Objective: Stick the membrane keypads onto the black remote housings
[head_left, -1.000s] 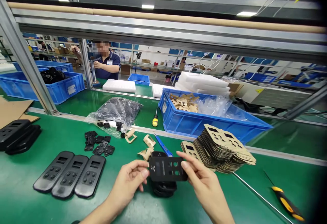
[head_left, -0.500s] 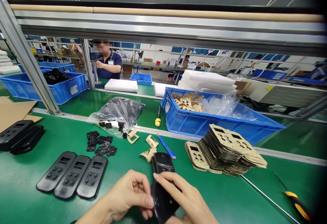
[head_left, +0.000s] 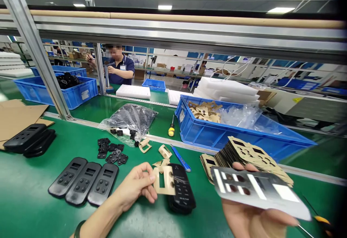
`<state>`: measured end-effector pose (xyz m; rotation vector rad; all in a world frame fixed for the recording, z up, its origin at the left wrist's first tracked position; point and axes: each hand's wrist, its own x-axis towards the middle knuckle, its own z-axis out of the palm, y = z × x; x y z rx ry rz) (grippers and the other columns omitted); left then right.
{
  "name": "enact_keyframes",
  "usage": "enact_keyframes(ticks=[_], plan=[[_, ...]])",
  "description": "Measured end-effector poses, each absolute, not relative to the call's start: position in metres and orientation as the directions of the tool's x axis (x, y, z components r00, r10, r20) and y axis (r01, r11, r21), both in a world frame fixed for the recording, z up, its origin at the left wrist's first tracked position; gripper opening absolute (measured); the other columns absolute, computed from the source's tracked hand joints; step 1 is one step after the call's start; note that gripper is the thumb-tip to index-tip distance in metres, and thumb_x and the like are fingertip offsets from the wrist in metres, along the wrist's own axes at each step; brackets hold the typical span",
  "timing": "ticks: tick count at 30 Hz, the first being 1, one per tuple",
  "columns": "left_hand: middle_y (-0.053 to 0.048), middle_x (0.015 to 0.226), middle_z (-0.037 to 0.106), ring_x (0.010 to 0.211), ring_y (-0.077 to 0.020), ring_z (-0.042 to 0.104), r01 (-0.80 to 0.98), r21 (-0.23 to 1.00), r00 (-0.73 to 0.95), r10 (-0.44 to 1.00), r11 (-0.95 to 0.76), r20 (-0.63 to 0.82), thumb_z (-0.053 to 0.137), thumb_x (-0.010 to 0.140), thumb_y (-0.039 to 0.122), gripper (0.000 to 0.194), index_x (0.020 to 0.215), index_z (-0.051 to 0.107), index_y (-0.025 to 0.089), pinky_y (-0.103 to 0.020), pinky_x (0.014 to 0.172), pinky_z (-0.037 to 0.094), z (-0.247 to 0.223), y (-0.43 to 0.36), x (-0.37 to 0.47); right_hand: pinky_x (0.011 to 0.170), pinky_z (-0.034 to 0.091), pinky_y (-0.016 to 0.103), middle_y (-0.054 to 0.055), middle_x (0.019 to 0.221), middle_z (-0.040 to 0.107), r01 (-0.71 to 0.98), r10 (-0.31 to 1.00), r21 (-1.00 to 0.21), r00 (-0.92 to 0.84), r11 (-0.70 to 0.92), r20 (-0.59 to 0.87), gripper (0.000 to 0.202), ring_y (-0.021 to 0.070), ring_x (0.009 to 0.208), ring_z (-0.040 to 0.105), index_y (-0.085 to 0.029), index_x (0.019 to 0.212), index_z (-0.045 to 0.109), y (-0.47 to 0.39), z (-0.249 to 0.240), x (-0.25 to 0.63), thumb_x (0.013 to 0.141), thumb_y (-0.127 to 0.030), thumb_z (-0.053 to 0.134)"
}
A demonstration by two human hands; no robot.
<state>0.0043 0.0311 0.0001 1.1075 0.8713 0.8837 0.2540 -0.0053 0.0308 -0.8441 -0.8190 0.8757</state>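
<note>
Between thumb and fingers, my left hand [head_left: 139, 183] pinches a tan paper backing piece [head_left: 165, 181] with a rectangular cutout. That piece hangs over the edge of a stack of black panels [head_left: 183, 191] lying on the green table. At the right, my right hand [head_left: 252, 212] holds up a dark faceplate [head_left: 257, 189] with bright white strips and several round holes, its fingers around both long edges. Behind the faceplate is a stack of tan cut-out sheets [head_left: 252, 154]. Curled tan scraps [head_left: 165, 152] lie behind the black stack.
Three black keypad panels [head_left: 84, 183] and loose rubber keypads [head_left: 112, 151] are at left. Farther back are a plastic bag [head_left: 130, 118], a blue knife [head_left: 180, 158], a screwdriver [head_left: 171, 130] and a blue bin [head_left: 230, 131]. A person [head_left: 121, 66] works across the table.
My left hand has lifted a tan backing piece away. My right hand has moved right and up, now with the faceplate, off the black stack. The view has shifted slightly.
</note>
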Motion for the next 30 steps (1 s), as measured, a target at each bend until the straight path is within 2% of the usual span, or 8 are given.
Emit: enact_keyframes(ticks=[3,7,14,17,20,23,27,30], plan=[[-0.008,0.084,0.066,0.071,-0.0169,0.066,0.047,0.999,0.247,0.969,0.017,-0.028,0.053,0.085,0.041,0.025,0.092,0.053,0.018,-0.028,0.063,0.054,-0.001,0.042,-0.002,0.104,0.040,0.046,-0.002,0.143,0.043,-0.291,0.891,-0.889,0.393,0.353,0.225,0.063,0.0275,0.139,0.023,-0.038,0.115,0.059,0.000,0.031,0.262,0.064,-0.076,0.059],[-0.013,0.135,0.049,0.104,-0.0248,0.059,0.438,0.881,0.192,0.976,-0.179,0.102,0.055,0.080,0.024,0.048,0.128,0.052,0.021,-0.038,0.090,0.048,0.003,0.047,-0.015,0.092,0.051,0.045,0.005,0.137,0.051,-0.288,0.945,-0.920,0.267,0.267,0.190,0.069,0.0315,0.130,0.041,-0.035,0.122,0.054,0.000,0.014,0.252,0.066,-0.074,0.061],[-0.035,0.133,0.046,0.129,-0.0554,0.028,0.887,0.460,0.005,0.998,-0.037,0.070,0.072,0.063,0.017,0.049,0.109,0.066,0.001,-0.070,0.102,0.016,0.019,0.020,-0.059,0.083,0.055,0.041,0.010,0.125,0.058,-0.388,0.986,-0.908,0.099,0.160,0.132,0.082,0.0353,0.113,0.055,-0.031,0.113,0.060,-0.010,0.009,0.230,0.046,-0.077,0.069],[-0.030,0.138,0.044,0.132,-0.0533,0.026,0.971,0.239,-0.033,0.999,0.027,0.022,0.076,0.061,0.022,0.062,0.119,0.063,0.007,-0.067,0.104,0.016,0.013,-0.007,-0.071,0.085,0.053,0.041,0.007,0.112,0.063,-0.463,0.995,-0.881,0.054,0.102,0.087,0.085,0.0334,0.108,0.058,-0.032,0.113,0.061,-0.016,0.010,0.222,0.042,-0.078,0.069],[-0.021,0.136,0.051,0.131,-0.0456,0.034,0.992,0.121,-0.031,1.000,0.031,-0.005,0.064,0.074,0.023,0.054,0.127,0.058,0.022,-0.063,0.105,0.024,0.000,-0.034,-0.075,0.077,0.055,0.039,0.005,0.104,0.062,-0.532,0.999,-0.845,0.000,0.041,0.049,0.089,0.0314,0.097,0.062,-0.034,0.116,0.060,-0.021,0.013,0.212,0.039,-0.076,0.072],[-0.016,0.124,0.059,0.122,-0.0380,0.048,0.956,0.291,0.024,0.997,-0.046,0.079,0.057,0.076,0.021,0.060,0.135,0.049,0.028,-0.055,0.103,0.033,-0.013,-0.055,-0.073,0.072,0.055,0.035,0.003,0.094,0.062,-0.581,0.998,-0.814,-0.055,0.002,0.042,0.091,0.0265,0.084,0.062,-0.036,0.119,0.059,-0.026,0.017,0.203,0.039,-0.079,0.071],[-0.012,0.125,0.049,0.093,-0.0254,0.062,0.804,0.595,-0.094,0.983,-0.017,0.156,0.057,0.074,0.024,0.080,0.146,0.025,0.027,-0.038,0.078,0.052,-0.023,-0.072,-0.059,0.071,0.052,0.035,0.002,0.087,0.061,-0.553,0.996,-0.832,-0.094,-0.046,0.008,0.082,0.0214,0.074,0.057,-0.038,0.133,0.045,-0.036,0.022,0.194,0.064,-0.082,0.051],[-0.010,0.126,0.046,0.108,-0.0277,0.057,0.613,0.790,-0.163,0.978,-0.004,0.132,0.064,0.070,0.026,0.079,0.142,0.034,0.026,-0.038,0.089,0.048,-0.022,-0.076,-0.045,0.066,0.050,0.036,0.002,0.090,0.061,-0.536,0.991,-0.841,-0.133,-0.077,-0.006,0.075,0.0208,0.071,0.055,-0.041,0.133,0.043,-0.040,0.023,0.192,0.070,-0.082,0.046]])
